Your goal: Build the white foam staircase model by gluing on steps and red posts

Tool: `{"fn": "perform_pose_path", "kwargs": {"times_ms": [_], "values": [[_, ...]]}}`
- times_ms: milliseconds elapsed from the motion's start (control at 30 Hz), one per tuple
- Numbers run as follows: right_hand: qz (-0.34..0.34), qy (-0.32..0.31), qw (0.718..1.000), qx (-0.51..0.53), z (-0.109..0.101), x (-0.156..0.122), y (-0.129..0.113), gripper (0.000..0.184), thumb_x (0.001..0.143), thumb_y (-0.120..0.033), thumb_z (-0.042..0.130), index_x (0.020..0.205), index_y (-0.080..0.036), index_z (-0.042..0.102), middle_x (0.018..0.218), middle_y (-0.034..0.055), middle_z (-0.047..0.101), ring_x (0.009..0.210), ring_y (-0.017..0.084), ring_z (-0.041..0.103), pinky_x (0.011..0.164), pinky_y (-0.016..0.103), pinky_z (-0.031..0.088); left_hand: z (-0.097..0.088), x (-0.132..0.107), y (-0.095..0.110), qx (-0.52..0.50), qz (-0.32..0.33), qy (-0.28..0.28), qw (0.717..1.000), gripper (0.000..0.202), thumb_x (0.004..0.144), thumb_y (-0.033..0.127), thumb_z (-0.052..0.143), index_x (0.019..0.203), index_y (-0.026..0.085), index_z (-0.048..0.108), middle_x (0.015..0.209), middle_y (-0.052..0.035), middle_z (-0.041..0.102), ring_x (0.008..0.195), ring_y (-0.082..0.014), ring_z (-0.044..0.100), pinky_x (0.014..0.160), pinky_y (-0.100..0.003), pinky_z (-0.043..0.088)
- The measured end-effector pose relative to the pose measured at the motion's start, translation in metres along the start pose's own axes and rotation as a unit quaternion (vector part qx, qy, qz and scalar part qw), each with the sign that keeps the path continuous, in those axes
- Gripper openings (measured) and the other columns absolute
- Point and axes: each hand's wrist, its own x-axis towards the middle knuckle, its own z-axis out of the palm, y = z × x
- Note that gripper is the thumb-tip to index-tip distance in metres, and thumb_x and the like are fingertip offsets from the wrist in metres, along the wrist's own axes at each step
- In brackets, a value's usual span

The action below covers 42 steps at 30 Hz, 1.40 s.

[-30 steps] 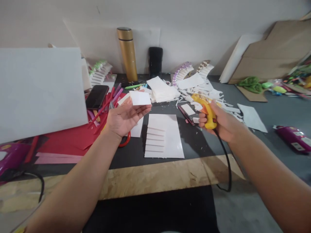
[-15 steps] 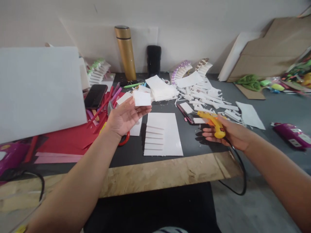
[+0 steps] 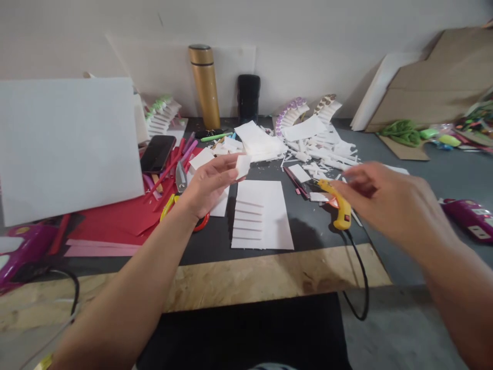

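My left hand (image 3: 215,182) pinches a small white foam board piece (image 3: 242,167) between thumb and fingers, above the table. Below and to its right lies a white board (image 3: 275,216) with a ladder-like row of several white strips (image 3: 247,221) on its left half. A yellow hot glue gun (image 3: 342,210) rests on the table, its black cord hanging over the front edge. My right hand (image 3: 385,198) hovers just right of the glue gun, slightly blurred, thumb and fingers apart and holding nothing.
White foam scraps (image 3: 319,154) lie heaped behind. Scissors (image 3: 167,208), red sheets (image 3: 115,221) and a phone (image 3: 157,154) are at left, near a large white board (image 3: 69,149). A gold bottle (image 3: 205,87) stands by the wall. A purple device (image 3: 468,218) sits at right.
My right hand has let go of the glue gun, now on the table, and has lifted. My left hand has turned the foam piece and shifted slightly right.
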Motion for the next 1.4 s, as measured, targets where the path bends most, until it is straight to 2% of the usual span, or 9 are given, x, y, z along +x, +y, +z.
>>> {"fn": "perform_pose_path", "kwargs": {"times_ms": [100, 233, 500, 700, 833, 933, 1000, 1167, 1400], "values": [[-0.142, 0.034, 0.987, 0.062, 0.013, 0.006, -0.059, 0.049, 0.086, -0.040, 0.071, 0.129, -0.021, 0.058, 0.103, 0.0105, 0.068, 0.071, 0.020, 0.063, 0.062, 0.034, 0.047, 0.010, -0.004, 0.002, 0.093, 0.021, 0.038, 0.995, 0.048, 0.071, 0.033, 0.086, 0.115, 0.021, 0.074, 0.109, -0.0078, 0.072, 0.110, -0.0240, 0.065, 0.106, -0.041, 0.046], [-0.220, 0.065, 0.973, 0.023, 0.048, 0.016, -0.101, 0.044, 0.085, -0.027, 0.067, 0.124, -0.013, 0.055, 0.113, 0.0167, 0.062, 0.093, 0.028, 0.064, 0.071, 0.037, 0.051, 0.020, -0.008, -0.003, 0.200, 0.087, 0.091, 0.972, 0.061, 0.065, 0.029, 0.090, 0.122, 0.023, 0.068, 0.106, -0.0047, 0.067, 0.110, -0.0226, 0.061, 0.108, -0.041, 0.042], [-0.212, 0.077, 0.974, -0.007, 0.075, 0.018, -0.099, 0.016, 0.090, -0.021, 0.053, 0.104, -0.016, 0.058, 0.097, 0.0145, 0.061, 0.085, 0.028, 0.060, 0.068, 0.039, 0.047, 0.026, -0.010, -0.011, 0.304, 0.160, 0.114, 0.932, 0.068, 0.065, 0.029, 0.089, 0.127, 0.027, 0.062, 0.112, -0.0049, 0.063, 0.111, -0.0243, 0.055, 0.108, -0.042, 0.041], [-0.094, -0.009, 0.980, 0.172, 0.065, 0.032, -0.084, 0.027, 0.080, -0.028, 0.069, 0.105, -0.017, 0.064, 0.096, 0.0085, 0.063, 0.072, 0.019, 0.056, 0.067, 0.034, 0.043, 0.021, -0.010, -0.005, 0.295, 0.171, 0.144, 0.929, 0.047, 0.077, 0.028, 0.079, 0.122, 0.025, 0.066, 0.108, -0.0051, 0.065, 0.103, -0.0225, 0.059, 0.097, -0.037, 0.046], [-0.037, -0.133, 0.940, 0.313, 0.059, 0.039, -0.068, 0.030, 0.077, -0.034, 0.076, 0.103, -0.020, 0.071, 0.091, 0.0040, 0.064, 0.068, 0.015, 0.053, 0.066, 0.031, 0.042, 0.005, -0.003, -0.001, 0.327, 0.034, 0.188, 0.925, 0.012, 0.082, 0.030, 0.070, 0.085, 0.019, 0.073, 0.073, -0.0041, 0.066, 0.060, -0.0147, 0.056, 0.058, -0.029, 0.043], [-0.016, -0.147, 0.921, 0.361, 0.070, 0.035, -0.059, 0.035, 0.075, -0.037, 0.080, 0.106, -0.020, 0.074, 0.086, 0.0022, 0.062, 0.067, 0.014, 0.050, 0.065, 0.031, 0.042, -0.003, -0.001, 0.000, 0.289, -0.126, 0.168, 0.934, 0.023, 0.085, 0.037, 0.066, 0.075, 0.017, 0.072, 0.046, -0.0007, 0.055, 0.034, -0.0085, 0.035, 0.041, -0.025, 0.023], [-0.018, -0.135, 0.915, 0.379, 0.081, 0.031, -0.055, 0.035, 0.075, -0.036, 0.081, 0.107, -0.021, 0.075, 0.084, 0.0014, 0.060, 0.068, 0.014, 0.049, 0.065, 0.031, 0.042, -0.004, -0.002, -0.001, 0.279, -0.176, 0.155, 0.931, 0.024, 0.083, 0.041, 0.068, 0.076, 0.018, 0.072, 0.042, -0.0007, 0.055, 0.029, -0.0077, 0.031, 0.038, -0.024, 0.018], [-0.024, -0.136, 0.903, 0.407, 0.095, 0.025, -0.050, 0.034, 0.073, -0.034, 0.084, 0.105, -0.024, 0.077, 0.086, 0.0014, 0.061, 0.067, 0.014, 0.048, 0.066, 0.031, 0.044, -0.002, -0.002, -0.008, 0.269, -0.250, 0.111, 0.923, 0.036, 0.083, 0.053, 0.069, 0.071, 0.020, 0.066, 0.035, 0.0001, 0.049, 0.026, -0.0081, 0.028, 0.036, -0.022, 0.018], [-0.003, -0.162, 0.890, 0.425, 0.100, 0.025, -0.048, 0.038, 0.073, -0.038, 0.085, 0.107, -0.022, 0.078, 0.089, 0.0027, 0.062, 0.069, 0.013, 0.049, 0.066, 0.031, 0.043, -0.006, -0.001, -0.010, 0.273, -0.258, 0.102, 0.921, 0.044, 0.089, 0.057, 0.064, 0.069, 0.018, 0.061, 0.036, 0.0017, 0.044, 0.028, -0.0080, 0.031, 0.035, -0.021, 0.020]]}}
